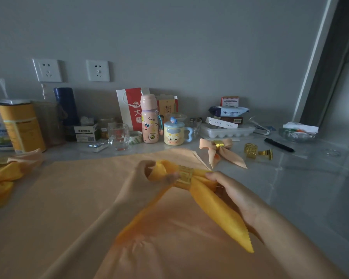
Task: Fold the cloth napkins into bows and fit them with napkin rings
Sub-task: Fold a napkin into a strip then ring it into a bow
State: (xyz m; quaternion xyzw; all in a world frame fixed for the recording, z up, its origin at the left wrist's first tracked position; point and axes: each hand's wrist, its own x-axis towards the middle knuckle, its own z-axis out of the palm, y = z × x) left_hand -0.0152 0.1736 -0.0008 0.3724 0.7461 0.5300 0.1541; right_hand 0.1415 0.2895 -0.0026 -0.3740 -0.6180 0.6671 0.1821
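Fingers of both your left hand (139, 178) (blurred) and right hand (232, 190) grip the yellow napkin (220, 216) beside its gold ring (184, 178).

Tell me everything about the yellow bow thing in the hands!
The yellow napkin is soft-looking cloth folded into a bow. A shiny gold ring with a cut-out pattern wraps its middle. Two loops stick out sideways, and two long tails with zigzag ends point toward the camera. The left hand, blurred, grips the left loop and the right hand holds the right one, over a peach cloth.
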